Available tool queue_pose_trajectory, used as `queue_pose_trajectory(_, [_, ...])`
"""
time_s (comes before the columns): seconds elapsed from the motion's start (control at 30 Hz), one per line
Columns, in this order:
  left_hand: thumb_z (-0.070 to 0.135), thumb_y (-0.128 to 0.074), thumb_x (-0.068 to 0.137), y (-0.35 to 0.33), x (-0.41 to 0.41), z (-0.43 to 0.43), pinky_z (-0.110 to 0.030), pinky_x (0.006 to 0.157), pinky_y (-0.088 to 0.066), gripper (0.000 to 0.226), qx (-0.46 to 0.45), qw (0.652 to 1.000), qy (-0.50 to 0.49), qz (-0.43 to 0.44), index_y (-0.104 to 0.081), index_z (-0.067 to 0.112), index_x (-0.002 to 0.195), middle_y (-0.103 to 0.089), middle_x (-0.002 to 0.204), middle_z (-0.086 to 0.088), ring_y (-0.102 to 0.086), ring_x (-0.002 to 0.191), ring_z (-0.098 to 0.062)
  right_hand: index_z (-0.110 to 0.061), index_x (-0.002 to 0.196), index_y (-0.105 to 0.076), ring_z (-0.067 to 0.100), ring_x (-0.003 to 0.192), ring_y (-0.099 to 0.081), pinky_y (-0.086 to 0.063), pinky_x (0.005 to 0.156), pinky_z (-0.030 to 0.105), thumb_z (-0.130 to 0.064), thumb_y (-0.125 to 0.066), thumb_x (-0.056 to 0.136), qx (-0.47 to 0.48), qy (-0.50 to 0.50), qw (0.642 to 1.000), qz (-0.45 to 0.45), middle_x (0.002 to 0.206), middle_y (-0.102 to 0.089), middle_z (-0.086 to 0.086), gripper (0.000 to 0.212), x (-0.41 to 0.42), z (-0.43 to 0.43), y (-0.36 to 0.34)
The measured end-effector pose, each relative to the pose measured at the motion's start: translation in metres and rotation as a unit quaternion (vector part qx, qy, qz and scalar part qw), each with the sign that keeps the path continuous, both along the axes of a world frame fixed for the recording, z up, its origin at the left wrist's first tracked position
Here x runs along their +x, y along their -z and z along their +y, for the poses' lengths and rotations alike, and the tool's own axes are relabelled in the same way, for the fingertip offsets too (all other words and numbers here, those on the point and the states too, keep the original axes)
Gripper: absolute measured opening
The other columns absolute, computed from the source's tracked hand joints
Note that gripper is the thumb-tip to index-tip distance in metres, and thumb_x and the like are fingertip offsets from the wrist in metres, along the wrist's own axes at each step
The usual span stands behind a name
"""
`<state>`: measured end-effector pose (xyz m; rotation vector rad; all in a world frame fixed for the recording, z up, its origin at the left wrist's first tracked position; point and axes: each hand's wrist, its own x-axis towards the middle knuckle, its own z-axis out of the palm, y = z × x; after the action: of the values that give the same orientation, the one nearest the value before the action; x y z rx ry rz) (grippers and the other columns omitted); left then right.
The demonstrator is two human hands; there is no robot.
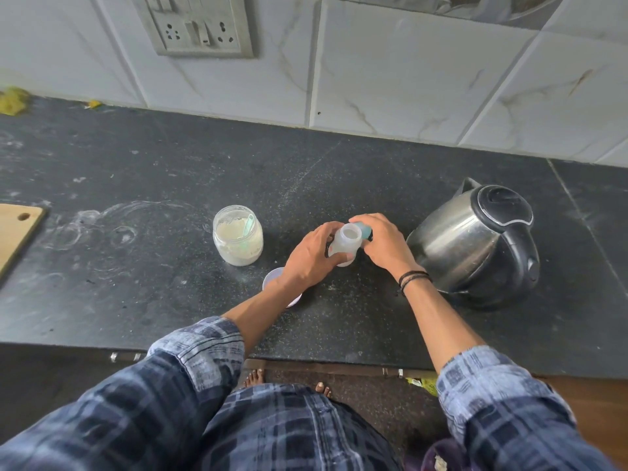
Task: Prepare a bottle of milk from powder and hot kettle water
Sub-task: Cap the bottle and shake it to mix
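A dark speckled stone counter (163, 300) runs beneath a wall of white marble-patterned tiles with a grey socket panel (198, 27). A pale wooden cutting board (17, 229) sits at the far left edge.

Near the middle, a small translucent white plastic feeding bottle (345, 244) stands upright on the counter with its mouth uncovered. To its left, a little apart, is an open clear glass jar of cream-coloured milk powder (238, 234) with a green scoop leaning inside. A round lavender lid (272, 278) lies partly under the left forearm. A stainless-steel electric kettle with black lid and handle (475, 239) stands just right of the hands, lid closed.

The left hand (312, 256) wraps the bottle's body, fingers curled round it and thumb at its lower side. The right hand (384, 243) is curled over a teal plastic cap piece (363, 229), held just beside the bottle's rim. I cannot tell whether the cap is coming off or going on, or whether the bottle has anything in it.

If this is the opening step, it goes best with the left hand pinning the bottle flat so it cannot tip, and the cap set down on a clean spot away from the kettle. The narrow mouth will call for level scoops and a slow pour.
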<state>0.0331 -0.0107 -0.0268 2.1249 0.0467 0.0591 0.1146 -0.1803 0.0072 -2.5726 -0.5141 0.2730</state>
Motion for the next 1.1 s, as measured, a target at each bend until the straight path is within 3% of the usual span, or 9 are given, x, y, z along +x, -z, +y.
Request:
queue_pose_trajectory(0.3, [0.032, -0.08, 0.09, 0.003, 0.001, -0.001, -0.042, 0.097, -0.053, 0.053, -0.006, 1.0, -0.002, 0.006, -0.054, 0.025, 0.135, -0.062, 0.131, 0.008, -0.058, 0.111, -0.014, -0.029, 0.125, -0.066, 0.034, 0.1, -0.064, -0.043, 0.079, 0.032, -0.003, -0.068, 0.088, -0.014, 0.067, 0.998, 0.007, 0.12, -0.051, 0.003, 0.045, -0.008, -0.005, 0.001])
queue_pose_trajectory(0.43, [0.031, -0.078, 0.092, 0.003, 0.002, 0.0, -0.042, 0.098, -0.053, 0.053, -0.001, 1.0, 0.005, 0.006, -0.052, 0.023, 0.137, -0.06, 0.134, 0.004, -0.057, 0.113, -0.015, -0.03, 0.128, -0.065, 0.035, 0.103, -0.063, -0.043, 0.084, 0.036, -0.01, -0.07, 0.09, -0.004, 0.119, 0.993, -0.011, 0.123, -0.051, 0.005, 0.044, -0.017, -0.012, -0.01])
queue_pose_trajectory(0.57, [0.029, -0.076, 0.093, 0.005, 0.002, -0.001, -0.044, 0.102, -0.052, 0.054, 0.007, 1.0, 0.007, 0.008, -0.049, 0.021, 0.14, -0.058, 0.139, 0.001, -0.058, 0.118, -0.019, -0.03, 0.129, -0.064, 0.029, 0.102, -0.06, -0.036, 0.084, 0.031, -0.014, -0.068, 0.091, 0.038, 0.157, 0.986, -0.03, 0.118, -0.05, 0.0, 0.042, -0.024, -0.02, -0.035])
queue_pose_trajectory(0.83, [0.028, -0.077, 0.093, 0.007, 0.002, -0.002, -0.043, 0.1, -0.053, 0.054, 0.007, 1.0, 0.005, 0.0, -0.05, 0.021, 0.139, -0.058, 0.138, 0.0, -0.058, 0.115, -0.019, -0.032, 0.12, -0.068, 0.021, 0.102, -0.07, -0.058, 0.092, 0.045, -0.016, -0.076, 0.087, 0.152, 0.08, 0.985, 0.029, 0.116, -0.07, -0.009, 0.038, -0.03, -0.016, -0.081])
queue_pose_trajectory(1.1, [0.032, -0.076, 0.094, 0.008, 0.002, -0.002, -0.042, 0.096, -0.054, 0.059, 0.015, 1.0, 0.004, 0.002, -0.048, 0.019, 0.143, -0.058, 0.138, -0.001, -0.056, 0.111, -0.016, -0.036, 0.121, -0.067, 0.019, 0.107, -0.067, -0.058, 0.093, 0.046, -0.017, -0.079, 0.086, 0.076, 0.011, 0.997, 0.026, 0.125, -0.068, -0.009, 0.042, -0.03, 0.006, -0.079])
